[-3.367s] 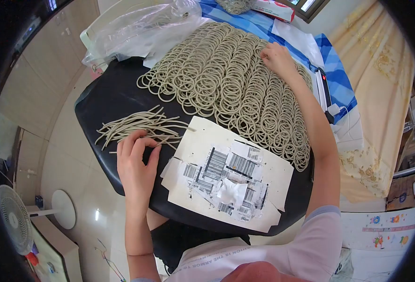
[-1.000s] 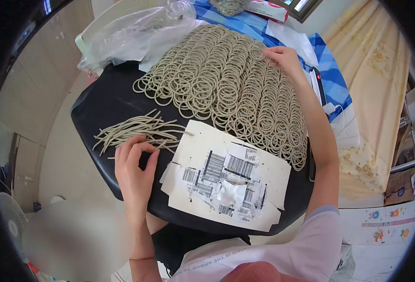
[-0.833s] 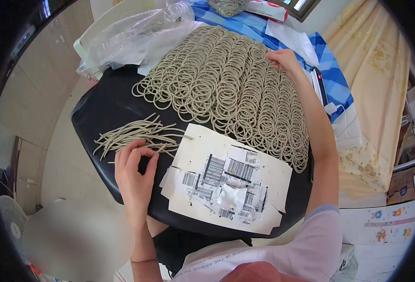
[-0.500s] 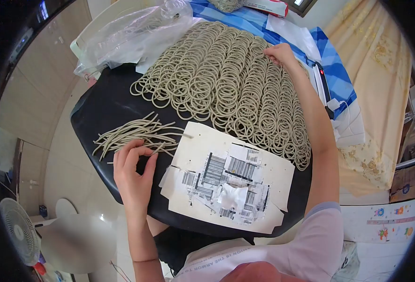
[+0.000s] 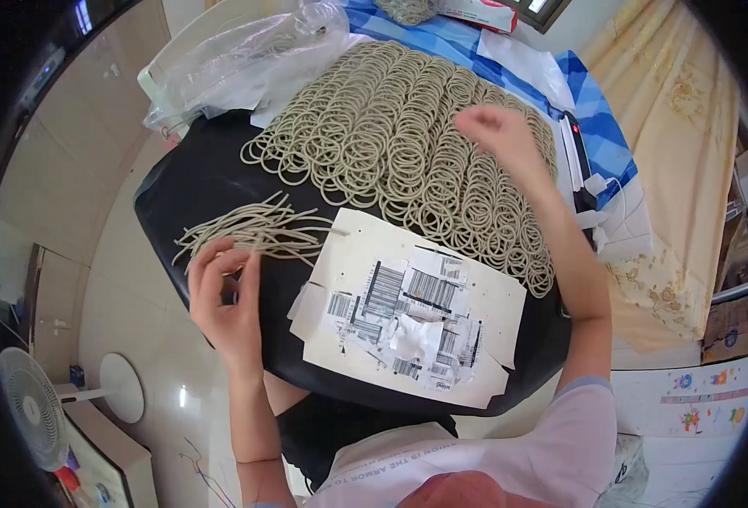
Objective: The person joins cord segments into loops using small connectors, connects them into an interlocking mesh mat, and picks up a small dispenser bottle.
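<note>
My left hand (image 5: 226, 292) is at the near side of a loose bundle of beige cords (image 5: 259, 229) on the black surface. Its thumb and index finger are pinched together, with a blurred cord end between the tips. My right hand (image 5: 501, 140) hovers over the right part of a wide spread of beige rings (image 5: 408, 144), laid overlapping in rows. Its fingers are curled together and slightly blurred, and nothing shows in them. Between my arms lies a cream cardboard sheet (image 5: 340, 262) covered with barcode labels (image 5: 429, 292).
Black covering (image 5: 196, 169) lies beneath the work. A clear plastic bag (image 5: 247, 59) sits at the back left. Blue checked cloth (image 5: 594, 110) runs behind the rings, with a white power strip (image 5: 573, 152) at right. A fan (image 5: 31, 406) stands low at left.
My right hand has drawn back from the far right rings toward me. My left hand has shifted a little left, its thumb and index finger closing together.
</note>
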`<state>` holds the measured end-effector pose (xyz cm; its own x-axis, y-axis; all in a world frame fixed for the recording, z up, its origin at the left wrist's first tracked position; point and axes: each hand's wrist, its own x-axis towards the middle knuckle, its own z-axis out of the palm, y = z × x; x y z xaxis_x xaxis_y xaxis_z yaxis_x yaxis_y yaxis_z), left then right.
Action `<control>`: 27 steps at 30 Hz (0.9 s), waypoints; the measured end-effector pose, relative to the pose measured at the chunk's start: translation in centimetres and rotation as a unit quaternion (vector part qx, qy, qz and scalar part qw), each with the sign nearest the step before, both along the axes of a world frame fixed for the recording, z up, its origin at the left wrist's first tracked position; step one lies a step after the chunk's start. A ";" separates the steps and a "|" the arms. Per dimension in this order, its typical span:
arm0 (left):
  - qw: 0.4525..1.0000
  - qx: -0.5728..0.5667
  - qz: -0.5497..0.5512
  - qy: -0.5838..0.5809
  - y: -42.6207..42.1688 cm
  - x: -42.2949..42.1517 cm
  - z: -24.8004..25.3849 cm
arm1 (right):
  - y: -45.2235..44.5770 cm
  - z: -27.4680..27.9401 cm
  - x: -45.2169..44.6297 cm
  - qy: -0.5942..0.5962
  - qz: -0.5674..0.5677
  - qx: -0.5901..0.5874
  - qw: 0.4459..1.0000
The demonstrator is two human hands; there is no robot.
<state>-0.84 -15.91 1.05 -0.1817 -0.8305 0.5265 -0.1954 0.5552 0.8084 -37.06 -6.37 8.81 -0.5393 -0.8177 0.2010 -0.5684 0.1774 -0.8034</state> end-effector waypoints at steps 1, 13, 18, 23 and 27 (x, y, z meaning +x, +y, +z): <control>0.999 -0.010 0.014 0.028 0.2 0.2 0.0 | 0.8 0.1 2.5 0.007 0.041 0.017 0.999; 0.854 0.291 -0.308 0.301 11.6 3.9 2.8 | 8.0 1.6 21.0 -0.168 0.431 0.146 0.875; 0.823 0.354 -0.318 0.310 13.7 3.5 1.7 | 9.8 -0.1 18.9 -0.307 0.330 0.149 0.880; 0.779 0.409 -0.373 0.296 15.2 2.1 0.8 | 11.6 -1.2 16.3 -0.488 0.271 0.126 0.820; 0.786 0.436 -0.355 0.258 15.6 1.5 0.7 | 12.1 -2.2 15.5 -0.483 0.311 0.013 0.819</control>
